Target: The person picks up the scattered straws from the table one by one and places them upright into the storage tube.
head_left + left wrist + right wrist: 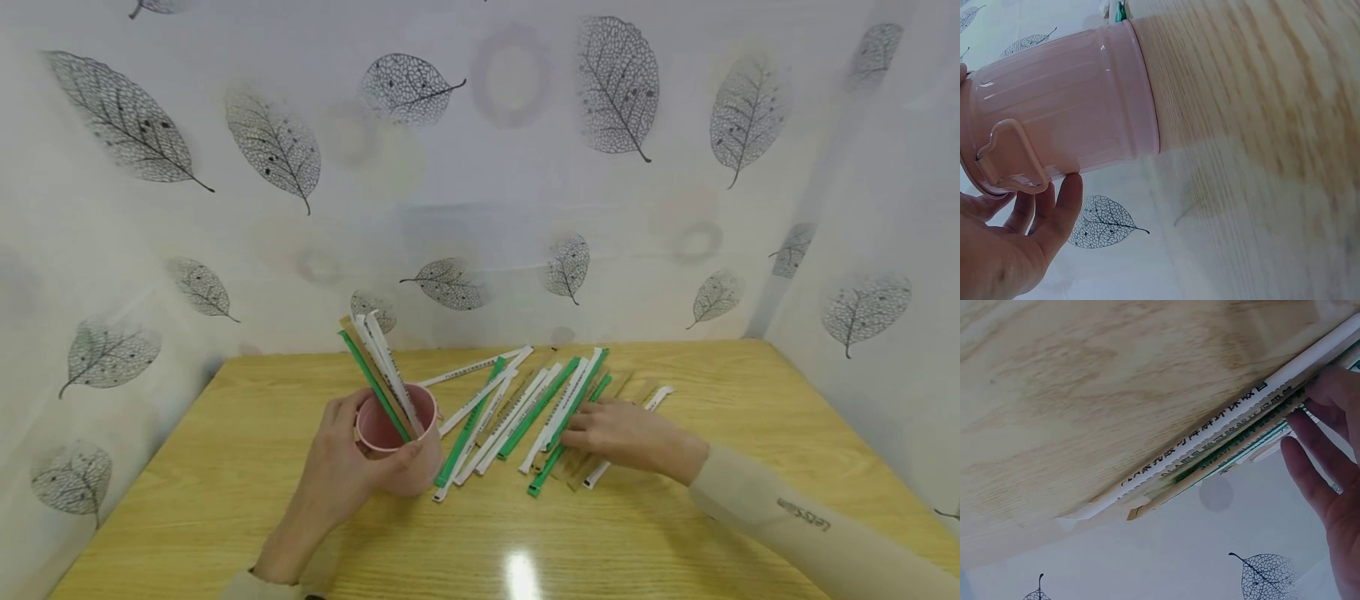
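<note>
Gripping left hand (336,457): glossy pink pail (420,472)
Right hand (626,435): on slim green/white wrapped straws (539,408), pail's right; grip I can't tell remotely

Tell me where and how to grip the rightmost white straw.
Probably pinch the white straw across its width at the end nearest the person, coming from the right. It is long, thin and slanted; that end shows beyond the right hand, which covers its middle, and bare table borders its right side.

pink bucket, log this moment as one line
left hand: holds pink bucket; wrapped straws: some in bucket, others on table; right hand: at table straws
</note>
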